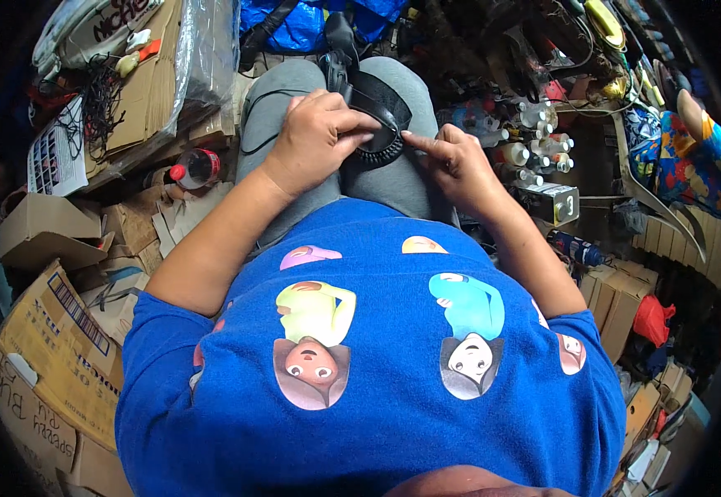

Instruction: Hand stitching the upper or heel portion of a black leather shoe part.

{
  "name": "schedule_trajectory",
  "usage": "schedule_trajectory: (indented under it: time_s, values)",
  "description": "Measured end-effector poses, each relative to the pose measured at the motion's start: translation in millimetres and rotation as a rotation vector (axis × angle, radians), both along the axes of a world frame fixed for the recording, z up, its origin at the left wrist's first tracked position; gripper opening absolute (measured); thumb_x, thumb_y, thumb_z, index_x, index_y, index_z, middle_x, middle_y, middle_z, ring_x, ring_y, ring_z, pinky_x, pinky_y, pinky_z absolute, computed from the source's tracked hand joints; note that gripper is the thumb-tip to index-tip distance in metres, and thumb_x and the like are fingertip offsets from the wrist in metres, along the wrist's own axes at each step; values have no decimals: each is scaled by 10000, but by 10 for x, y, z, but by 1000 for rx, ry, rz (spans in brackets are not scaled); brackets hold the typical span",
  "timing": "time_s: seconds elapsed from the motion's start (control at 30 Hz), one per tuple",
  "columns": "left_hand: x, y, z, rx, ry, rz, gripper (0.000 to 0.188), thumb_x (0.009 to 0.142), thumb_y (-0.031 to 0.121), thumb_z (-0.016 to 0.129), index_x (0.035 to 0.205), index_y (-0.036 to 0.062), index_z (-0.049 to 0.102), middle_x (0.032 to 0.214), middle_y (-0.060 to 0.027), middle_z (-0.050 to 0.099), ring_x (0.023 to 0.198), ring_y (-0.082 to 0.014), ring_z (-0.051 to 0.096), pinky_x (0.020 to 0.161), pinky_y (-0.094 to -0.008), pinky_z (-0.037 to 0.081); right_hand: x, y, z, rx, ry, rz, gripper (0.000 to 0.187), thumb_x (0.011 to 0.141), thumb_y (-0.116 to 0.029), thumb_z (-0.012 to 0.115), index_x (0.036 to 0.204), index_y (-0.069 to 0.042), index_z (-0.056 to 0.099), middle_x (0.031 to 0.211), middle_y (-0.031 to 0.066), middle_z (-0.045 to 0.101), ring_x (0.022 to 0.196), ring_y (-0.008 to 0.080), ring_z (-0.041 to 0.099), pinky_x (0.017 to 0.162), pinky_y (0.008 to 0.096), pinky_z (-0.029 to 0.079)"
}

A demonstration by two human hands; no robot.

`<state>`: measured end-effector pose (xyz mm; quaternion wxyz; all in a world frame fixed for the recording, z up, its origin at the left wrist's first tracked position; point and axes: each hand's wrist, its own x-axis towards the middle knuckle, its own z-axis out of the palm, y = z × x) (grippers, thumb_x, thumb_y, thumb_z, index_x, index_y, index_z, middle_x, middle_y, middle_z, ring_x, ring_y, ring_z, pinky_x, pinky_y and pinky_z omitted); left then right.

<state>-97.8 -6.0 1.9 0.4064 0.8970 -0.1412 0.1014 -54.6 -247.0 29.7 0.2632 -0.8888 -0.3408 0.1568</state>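
Two bare hands meet over a black, shoe-like piece on the lap

The black, shoe-like piece with a rounded, ridged edge [379, 157] lies in the upper middle of the frame, across the knees of a pair of grey trousers [286, 81]. Its ridged edge faces down the frame, toward the blue shirt printed with cartoon figures [385, 331].

The left hand [312, 137] comes in from the left of the piece, its thumb and index finger set narrowly together at the piece's inner rim. The right hand [462, 166] is on the other side, with its index finger stretched out to the rim and its other fingers curled back. The fingertips are small and partly hidden at this angle, so I cannot tell whether either hand is gripping the piece or only touching it.

A thin black cord [247, 124] loops over the trousers left of the left hand. Farther left lies a clear plastic bottle with a red cap [203, 168], with an open brown cardboard box [45, 232] at the left edge of the frame. Right of the right hand, clear plastic bottles with pale caps [534, 132] stand clustered above a silvery rectangular tin [549, 204]. A crumpled red plastic bag [652, 320] sits at the right of the frame, and shiny blue plastic sheeting [296, 21] fills part of the top.
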Motion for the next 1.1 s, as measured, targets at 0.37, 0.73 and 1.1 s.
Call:
schedule_trajectory:
  time_s: [0.37, 0.73, 1.1]
  values:
    - [129, 36, -38, 125, 16, -31, 210, 721, 118, 685, 885, 242, 730, 730, -7, 486, 785, -202, 489, 754, -351, 363, 576, -26, -99, 130, 484, 64, 376, 784, 41, 544, 1045, -173, 710, 881, 42, 542, 875, 157, 527, 829, 259, 417]
    - [141, 39, -31, 148, 67, -55, 213, 728, 109, 656, 869, 251, 730, 789, -11, 506, 858, -209, 499, 795, -364, 343, 614, -16, -77, 140, 554, 58, 307, 809, -3, 582, 1042, -155, 711, 873, 33, 545, 888, 156, 519, 850, 257, 406]
    - [357, 12, -41, 127, -59, -233, 166, 711, 112, 709, 870, 156, 714, 687, -42, 510, 737, -206, 530, 670, -315, 408, 617, 16, -94, 111, 508, 149, 309, 797, -26, 624, 1083, -122, 691, 869, 27, 607, 841, 129, 541, 819, 252, 438]
